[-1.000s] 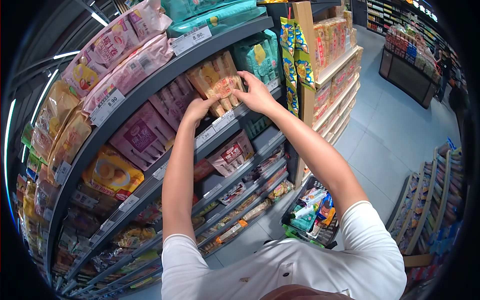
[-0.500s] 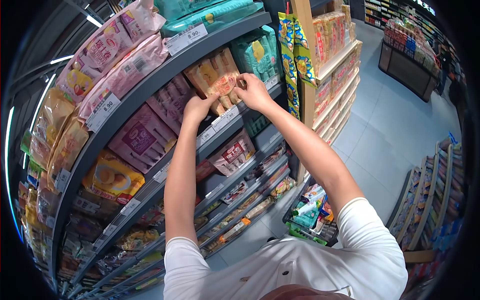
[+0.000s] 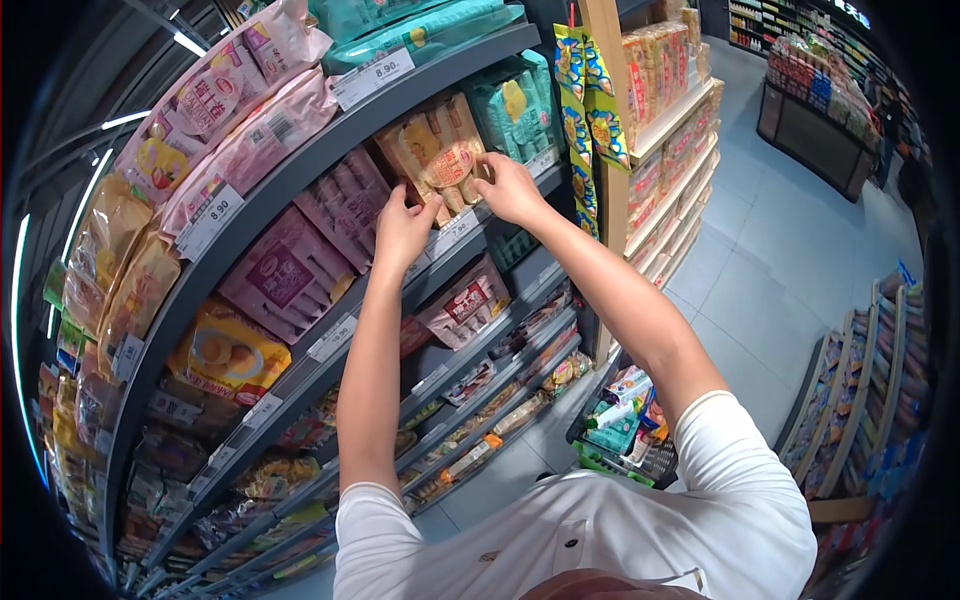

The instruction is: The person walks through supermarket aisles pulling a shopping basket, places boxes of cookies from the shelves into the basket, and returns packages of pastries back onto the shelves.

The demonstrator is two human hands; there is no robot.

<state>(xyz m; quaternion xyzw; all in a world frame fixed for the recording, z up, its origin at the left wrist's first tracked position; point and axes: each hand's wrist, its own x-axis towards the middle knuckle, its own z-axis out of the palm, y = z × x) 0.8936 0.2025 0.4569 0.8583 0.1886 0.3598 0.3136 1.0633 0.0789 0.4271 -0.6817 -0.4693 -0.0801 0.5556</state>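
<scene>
A tan see-through pack of cake rolls (image 3: pixel 432 137) stands upright on the shelf, tilted slightly back, with an orange-red oval label on its front. My left hand (image 3: pixel 406 228) is at its lower left corner, thumb in front and fingers bent along the side. At the lower right edge, my right hand (image 3: pixel 512 192) holds the pack with its fingers curled behind and the thumb in front. Purple packs of rolls (image 3: pixel 345 205) stand to its left, and a teal pack (image 3: pixel 513 105) is on its right. Below it is a price tag (image 3: pixel 455 232).
Pink packs (image 3: pixel 205 95) line the upper shelf (image 3: pixel 440 65). Lower shelves hold more snacks. Yellow snack strips (image 3: pixel 590 125) hang by a wooden-sided rack (image 3: pixel 675 130) at right. A basket of goods (image 3: pixel 625 430) stands on the floor (image 3: pixel 750 260) near me.
The pack has shifted slightly right and turned more upright. My left hand has moved a little right and down, its thumb now lower on the pack. My right hand stays nearly in place.
</scene>
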